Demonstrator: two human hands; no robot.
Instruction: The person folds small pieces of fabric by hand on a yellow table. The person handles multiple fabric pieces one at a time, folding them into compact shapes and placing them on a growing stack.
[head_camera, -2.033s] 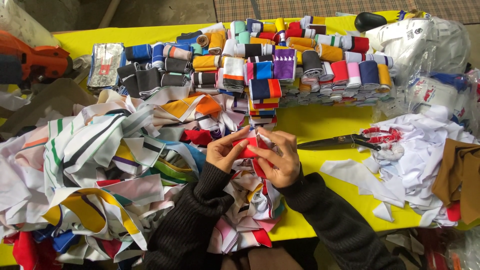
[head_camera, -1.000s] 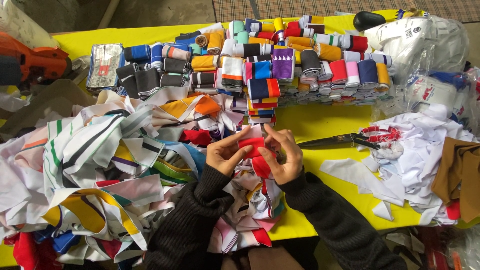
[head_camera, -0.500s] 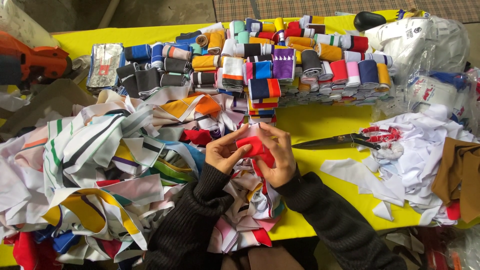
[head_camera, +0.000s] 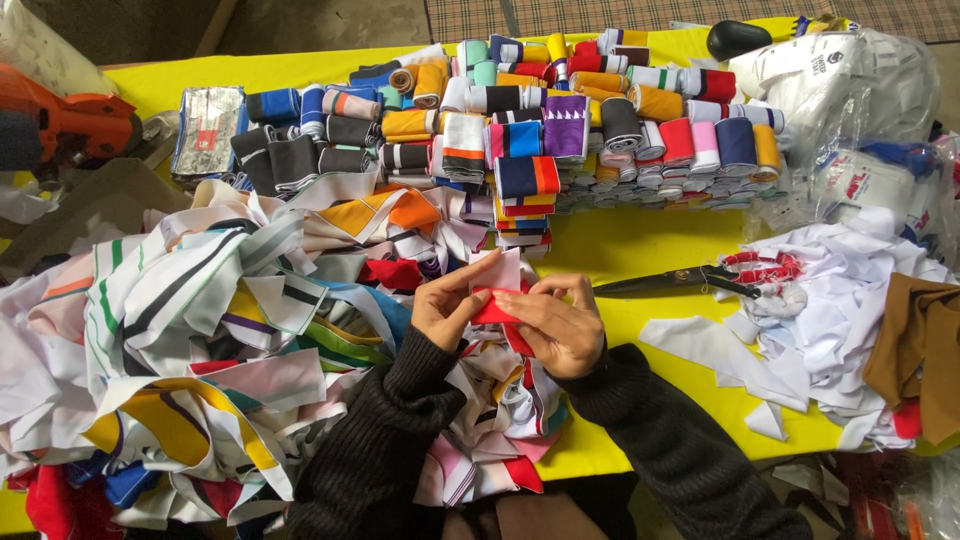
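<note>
At the far left edge an orange tool (head_camera: 75, 125) lies on the yellow bench (head_camera: 640, 245), well apart from the hands. Right of it, a deep heap of striped cloth strips (head_camera: 200, 330) covers the whole left half of the bench and spills over its near edge, so no open surface shows there. The heap runs up against the left hand (head_camera: 447, 308) and passes under both wrists, crowding any move to the left or toward the body.

The left hand's fingers are closed on the left side of a small red and pink cloth strip (head_camera: 497, 292), thumb beneath and fingertips on top. The strip is held just above the heap, near the bench's middle. The right hand (head_camera: 558, 328) meets it from the other side, fingers clamped on the strip's right end, the two hands touching.

Beyond the hands, a block of rolled cloth bundles (head_camera: 560, 125) in many colours fills the far side, with a short stack at its near edge standing just behind the strip. A bare yellow patch lies right of the hands. Scissors (head_camera: 690, 280) with red-wrapped handles lie across it, blades pointing at the right hand. Farther right, white cloth scraps (head_camera: 850, 300), a brown cloth (head_camera: 915, 340) and plastic bags (head_camera: 850, 85) close off the right edge.
</note>
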